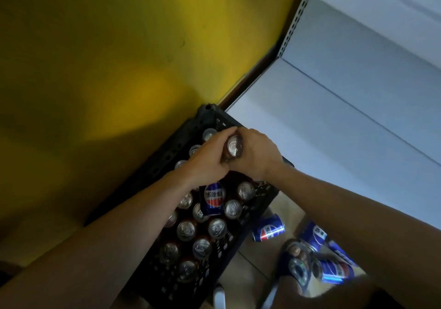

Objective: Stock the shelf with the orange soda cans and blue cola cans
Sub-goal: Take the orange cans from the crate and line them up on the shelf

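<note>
Barely begun, by my reading; the shelf (pixel 334 117) shows no cans; the crate (pixel 162 151) sits nearly full; left hand (pixel 210 159) and right hand (pixel 256 157) clamp fingers round one can (pixel 233 146).

Yellow wall (pixel 107 46) across the left, unevenly lit, with a brighter patch near its middle and shadow toward the lower corner. White shelf (pixel 346 122) at right, perforated upright (pixel 294 19) along its back edge. Dark strip (pixel 250 77) between wall and shelf. Glossy beige floor tiles (pixel 248 270) at the bottom, with thin grout lines
</note>
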Tool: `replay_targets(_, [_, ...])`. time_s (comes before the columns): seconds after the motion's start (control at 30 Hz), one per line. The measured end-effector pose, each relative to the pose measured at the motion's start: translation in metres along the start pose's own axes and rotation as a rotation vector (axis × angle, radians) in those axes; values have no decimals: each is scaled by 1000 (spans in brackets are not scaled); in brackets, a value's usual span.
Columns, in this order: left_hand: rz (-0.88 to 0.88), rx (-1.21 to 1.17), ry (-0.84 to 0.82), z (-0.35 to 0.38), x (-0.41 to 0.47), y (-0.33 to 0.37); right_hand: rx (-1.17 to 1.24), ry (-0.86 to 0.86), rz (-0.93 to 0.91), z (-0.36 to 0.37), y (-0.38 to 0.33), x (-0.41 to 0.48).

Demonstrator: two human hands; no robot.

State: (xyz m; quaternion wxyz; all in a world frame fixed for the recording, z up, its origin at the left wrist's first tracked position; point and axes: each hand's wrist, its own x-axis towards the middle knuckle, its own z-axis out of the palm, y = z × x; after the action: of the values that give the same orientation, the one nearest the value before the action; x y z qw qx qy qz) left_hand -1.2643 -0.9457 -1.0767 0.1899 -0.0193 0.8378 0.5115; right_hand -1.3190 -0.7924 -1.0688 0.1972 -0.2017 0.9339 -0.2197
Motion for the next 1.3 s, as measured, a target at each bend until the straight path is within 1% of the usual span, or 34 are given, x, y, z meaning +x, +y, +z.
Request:
replay_targets(0.13, [113,8,-16,-27,-9,33,89,117,-31,-57,-23,-20])
replay_targets(0.23, [212,86,47,-43,-18,64,204,211,-57,-93,-38,-38])
replay_targets(0.3, [242,79,90,-50,-23,85,299,285,-91,-111,-47,-49])
replay_targets(0.4, [279,-98,145,-55,-28,114,460,429,-147,-132,-58,-57])
replay_targets(0.5, [377,-255,256,-60,-26,145,589,532,-181,-160,-69,-60])
replay_targets(0.57, [431,-297,295,-63,-22,164,656,562,-198,-176,-72,-66])
replay_targets(0.67, [462,-312,330,-64,-21,185,760,594,-199,-191,-67,-78])
replay_targets(0.83, [538,-316,398,-44,-11,220,782,696,-166,-211,-54,-89])
replay_targets(0.97, [588,-314,448,-43,10,261,775,782,-199,-249,-42,-89])
replay_targets(1.1, [606,-272,419,-47,48,299,763,855,-222,-283,-25,-73])
replay_targets(1.2, [591,-185,471,-46,72,315,765,858,-190,-294,-8,-51])
replay_targets(1.3, [596,-49,505,-50,97,328,695,881,-156,-301,10,-27])
